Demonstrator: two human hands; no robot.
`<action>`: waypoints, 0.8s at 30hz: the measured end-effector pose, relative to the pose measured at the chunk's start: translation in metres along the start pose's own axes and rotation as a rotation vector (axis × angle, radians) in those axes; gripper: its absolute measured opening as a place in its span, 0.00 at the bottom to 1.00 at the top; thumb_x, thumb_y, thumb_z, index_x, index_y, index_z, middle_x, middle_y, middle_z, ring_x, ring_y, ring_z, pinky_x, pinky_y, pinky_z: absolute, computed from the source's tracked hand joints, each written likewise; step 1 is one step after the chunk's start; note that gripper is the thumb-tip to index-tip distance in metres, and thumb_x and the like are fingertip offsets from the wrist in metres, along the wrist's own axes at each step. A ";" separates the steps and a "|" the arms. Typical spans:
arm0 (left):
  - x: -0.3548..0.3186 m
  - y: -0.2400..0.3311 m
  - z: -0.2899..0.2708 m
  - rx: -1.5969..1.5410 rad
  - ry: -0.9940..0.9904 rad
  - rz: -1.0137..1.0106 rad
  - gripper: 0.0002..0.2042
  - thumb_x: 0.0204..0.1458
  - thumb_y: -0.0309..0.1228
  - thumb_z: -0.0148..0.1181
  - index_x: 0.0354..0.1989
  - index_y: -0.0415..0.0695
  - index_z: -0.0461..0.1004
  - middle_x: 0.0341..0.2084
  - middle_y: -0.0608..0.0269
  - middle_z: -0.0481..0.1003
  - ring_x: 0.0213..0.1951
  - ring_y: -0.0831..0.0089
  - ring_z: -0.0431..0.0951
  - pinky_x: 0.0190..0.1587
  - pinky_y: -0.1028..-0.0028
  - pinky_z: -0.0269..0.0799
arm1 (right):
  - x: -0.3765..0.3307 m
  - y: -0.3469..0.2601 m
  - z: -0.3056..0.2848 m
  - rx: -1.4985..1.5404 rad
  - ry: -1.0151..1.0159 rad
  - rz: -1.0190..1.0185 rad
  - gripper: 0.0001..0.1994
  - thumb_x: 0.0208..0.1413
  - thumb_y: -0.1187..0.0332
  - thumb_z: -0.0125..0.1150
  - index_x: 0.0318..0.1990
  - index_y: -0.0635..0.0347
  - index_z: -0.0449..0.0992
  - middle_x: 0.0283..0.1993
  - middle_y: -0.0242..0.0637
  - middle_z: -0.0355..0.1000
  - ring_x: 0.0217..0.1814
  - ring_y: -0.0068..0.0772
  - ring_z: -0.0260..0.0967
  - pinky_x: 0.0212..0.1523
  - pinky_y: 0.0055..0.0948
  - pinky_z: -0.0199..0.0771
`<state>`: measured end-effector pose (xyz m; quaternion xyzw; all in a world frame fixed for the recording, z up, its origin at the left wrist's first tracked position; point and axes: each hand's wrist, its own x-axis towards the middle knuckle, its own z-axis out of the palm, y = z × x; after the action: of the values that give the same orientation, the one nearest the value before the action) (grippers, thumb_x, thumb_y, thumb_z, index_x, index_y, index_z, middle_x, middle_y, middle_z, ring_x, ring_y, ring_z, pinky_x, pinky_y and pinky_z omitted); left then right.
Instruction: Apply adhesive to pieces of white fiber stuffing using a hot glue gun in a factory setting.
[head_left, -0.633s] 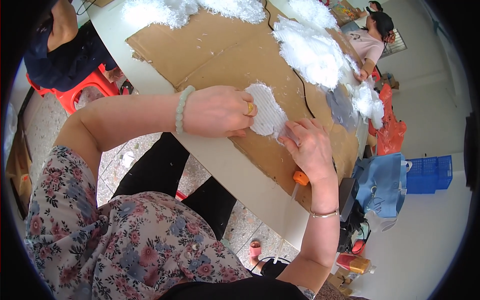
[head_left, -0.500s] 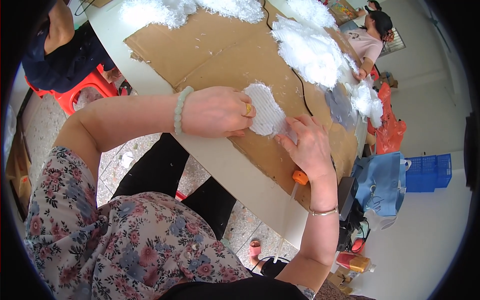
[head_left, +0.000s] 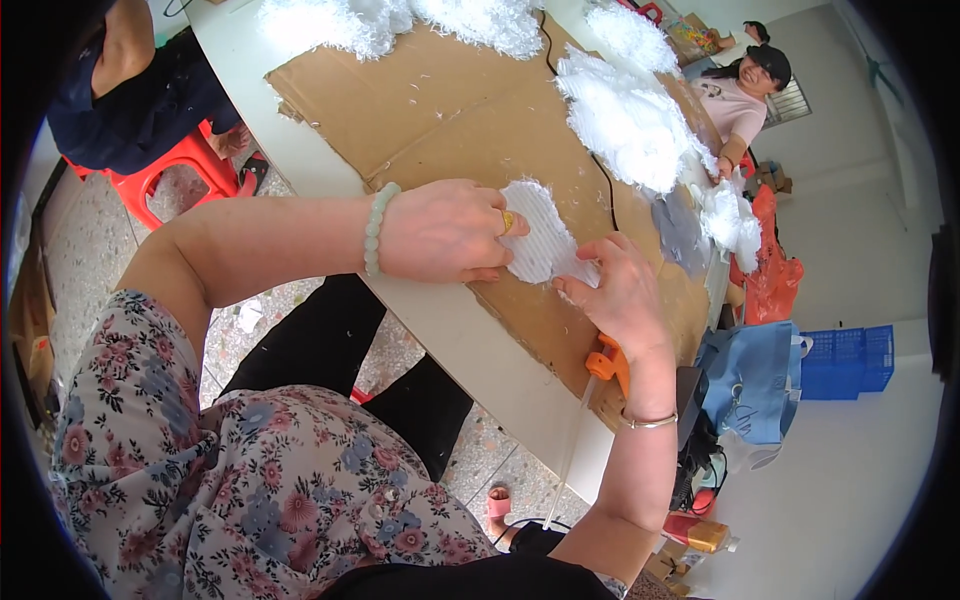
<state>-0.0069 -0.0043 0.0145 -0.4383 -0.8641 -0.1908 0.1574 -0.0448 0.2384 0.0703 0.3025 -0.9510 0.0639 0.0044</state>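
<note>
A: White fluffy cloud piece lies on the cardboard sheet near the table's near edge; left hand curled, pressing it; right hand pinching its rim.

B: Risk: orange glue gun overhangs that edge under the right wrist; a nudge may drop it

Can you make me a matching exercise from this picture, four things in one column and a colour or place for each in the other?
Things:
1. stool
2. crate
3. glue gun
4. white fluffy piece

Descriptions:
A. blue, on the floor at far right
B. between the left hand and right hand
C. red, beside the table's far left edge
D. orange, under the right wrist

Pairs: 1-C, 2-A, 3-D, 4-B
</note>
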 end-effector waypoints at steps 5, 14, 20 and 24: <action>0.000 0.000 0.000 0.000 -0.001 0.004 0.09 0.42 0.34 0.65 0.31 0.44 0.78 0.47 0.59 0.72 0.44 0.61 0.74 0.46 0.66 0.70 | -0.001 0.001 -0.006 0.033 0.002 -0.007 0.17 0.36 0.64 0.71 0.33 0.64 0.76 0.34 0.38 0.69 0.37 0.39 0.67 0.36 0.34 0.68; 0.000 0.000 0.001 0.043 0.022 0.026 0.09 0.42 0.34 0.64 0.30 0.44 0.78 0.47 0.59 0.72 0.43 0.62 0.74 0.45 0.66 0.71 | -0.003 0.005 0.001 0.026 -0.007 -0.041 0.17 0.36 0.65 0.72 0.35 0.63 0.76 0.39 0.39 0.70 0.42 0.41 0.68 0.42 0.35 0.69; 0.000 0.000 0.002 0.010 0.012 0.015 0.08 0.43 0.33 0.64 0.30 0.45 0.78 0.45 0.59 0.73 0.43 0.62 0.74 0.46 0.66 0.71 | -0.004 0.006 0.002 0.041 -0.038 0.028 0.18 0.37 0.64 0.72 0.36 0.62 0.77 0.40 0.40 0.70 0.44 0.42 0.68 0.45 0.36 0.68; 0.001 0.000 0.003 0.018 0.021 0.026 0.09 0.43 0.33 0.64 0.31 0.44 0.76 0.44 0.59 0.75 0.44 0.61 0.74 0.47 0.66 0.70 | -0.017 0.012 -0.008 0.032 0.074 -0.030 0.18 0.37 0.67 0.71 0.39 0.62 0.77 0.39 0.40 0.70 0.43 0.43 0.68 0.44 0.35 0.69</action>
<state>-0.0078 -0.0019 0.0125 -0.4460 -0.8583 -0.1855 0.1730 -0.0386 0.2589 0.0761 0.3141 -0.9445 0.0899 0.0356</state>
